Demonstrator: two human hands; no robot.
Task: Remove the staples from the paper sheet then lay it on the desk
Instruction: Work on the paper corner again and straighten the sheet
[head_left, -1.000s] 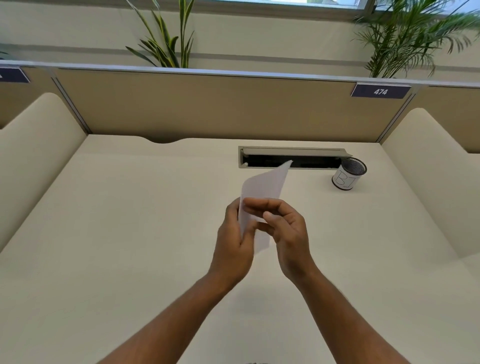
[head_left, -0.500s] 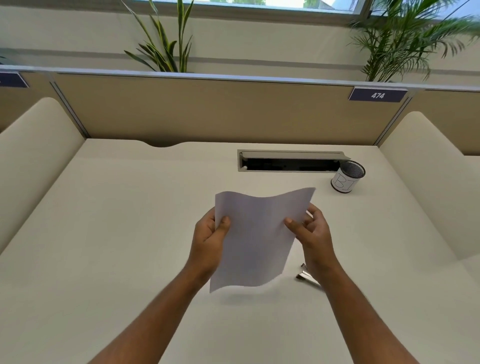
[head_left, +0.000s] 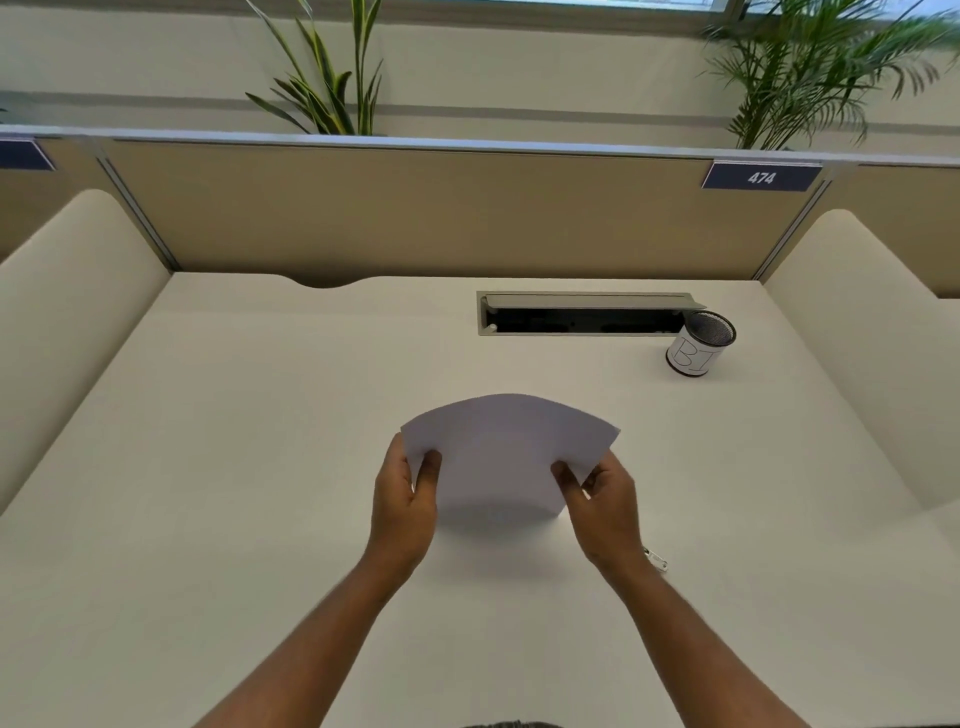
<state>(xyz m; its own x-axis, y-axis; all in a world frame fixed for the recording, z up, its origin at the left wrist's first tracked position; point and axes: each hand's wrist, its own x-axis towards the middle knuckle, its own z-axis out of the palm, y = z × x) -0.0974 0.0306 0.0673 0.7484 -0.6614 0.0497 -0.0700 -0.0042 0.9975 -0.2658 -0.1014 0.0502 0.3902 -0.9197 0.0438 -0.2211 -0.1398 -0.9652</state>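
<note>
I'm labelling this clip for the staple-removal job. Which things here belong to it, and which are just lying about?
Part of the job:
paper sheet, held by left hand and right hand
desk
small metal tool by the right wrist, likely the staple remover

Just lying about:
mesh cup
cable tray
number plate 474
plants

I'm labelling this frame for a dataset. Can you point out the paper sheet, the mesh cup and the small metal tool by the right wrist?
paper sheet (head_left: 506, 452), head view, middle of its bowed face.
mesh cup (head_left: 693, 356), head view, its white label.
small metal tool (head_left: 657, 560), head view, the bit showing beside the wrist.
</note>
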